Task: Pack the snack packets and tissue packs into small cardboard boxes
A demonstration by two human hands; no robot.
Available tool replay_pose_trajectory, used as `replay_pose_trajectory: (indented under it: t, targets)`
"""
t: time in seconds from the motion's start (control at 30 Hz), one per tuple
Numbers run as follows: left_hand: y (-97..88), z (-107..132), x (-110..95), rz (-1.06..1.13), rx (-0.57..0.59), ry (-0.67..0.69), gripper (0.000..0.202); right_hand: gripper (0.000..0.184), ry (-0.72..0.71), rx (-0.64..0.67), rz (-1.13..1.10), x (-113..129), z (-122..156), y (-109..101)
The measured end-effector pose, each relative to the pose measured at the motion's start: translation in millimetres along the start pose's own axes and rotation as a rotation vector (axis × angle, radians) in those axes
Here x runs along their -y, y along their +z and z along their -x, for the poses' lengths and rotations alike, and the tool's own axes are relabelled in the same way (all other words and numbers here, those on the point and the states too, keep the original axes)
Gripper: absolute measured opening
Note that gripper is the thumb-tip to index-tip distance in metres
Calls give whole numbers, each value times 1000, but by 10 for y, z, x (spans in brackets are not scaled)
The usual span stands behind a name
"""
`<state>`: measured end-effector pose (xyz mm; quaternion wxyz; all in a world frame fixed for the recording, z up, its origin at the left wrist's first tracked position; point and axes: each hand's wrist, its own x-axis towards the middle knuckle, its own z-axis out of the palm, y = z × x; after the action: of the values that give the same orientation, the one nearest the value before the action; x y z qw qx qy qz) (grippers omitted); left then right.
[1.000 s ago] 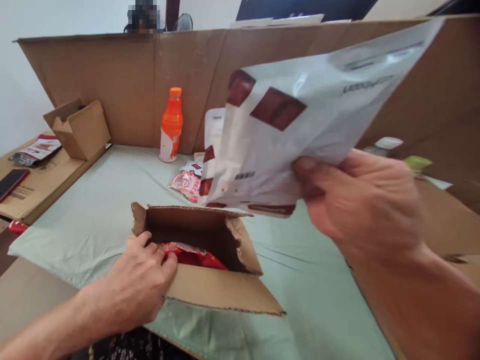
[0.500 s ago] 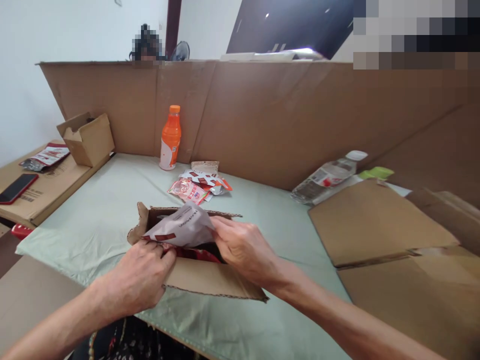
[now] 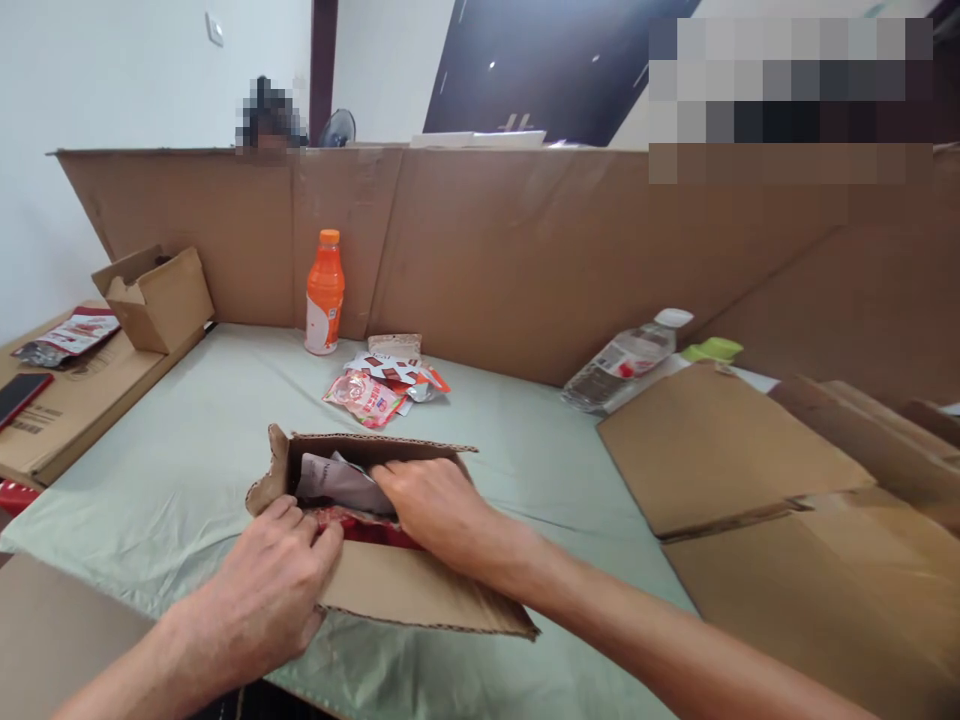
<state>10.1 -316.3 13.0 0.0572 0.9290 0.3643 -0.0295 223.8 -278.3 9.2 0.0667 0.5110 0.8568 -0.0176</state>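
An open cardboard box (image 3: 431, 592) sits at the near side of the cloth-covered table. My right hand (image 3: 435, 505) reaches into it, fingers closed on a grey-white snack packet (image 3: 345, 487) that lies low between the walls. My left hand (image 3: 274, 565) is over the box's near left corner, its fingers curled at the end of a red packet (image 3: 371, 528) inside. Its fingertips are partly hidden behind the knuckles and the packet. The right hand covers the box's right interior.
Beyond the box lie several snack packets (image 3: 367, 395) and an orange drink bottle (image 3: 325, 295). A clear bottle (image 3: 622, 360) leans at the right beside folded cardboard (image 3: 727, 450). At left are a small carton (image 3: 161, 300), a pouch (image 3: 71, 335) and a phone (image 3: 21, 398). A cardboard partition (image 3: 510, 260) stands behind.
My right hand has pushed the grey-white packet down into the box, where it had been sticking up above the rim. My left hand stays at the left corner. The camera view has shifted slightly.
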Motion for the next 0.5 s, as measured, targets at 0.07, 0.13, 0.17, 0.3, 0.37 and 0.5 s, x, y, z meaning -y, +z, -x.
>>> replay_pose_trajectory:
  t: [0.07,0.13,0.17,0.3,0.37,0.5]
  targets:
    - [17,12,9,-2,-21,5,55,32,-33,72,-31,-24,-106,37]
    - [47,32,22,17,-46,1,63,30,-63,118,-69,-71,-164,69]
    - [63,40,30,28,-53,-2,67,29,-74,130,-91,-96,-176,85]
    - [98,43,53,60,-26,-11,76,27,-105,113,-183,-163,-184,164]
    - [87,29,57,72,17,-18,76,27,-107,94,-216,-174,-168,204]
    - [54,7,58,81,86,5,76,26,-218,-72,-390,-229,3,158]
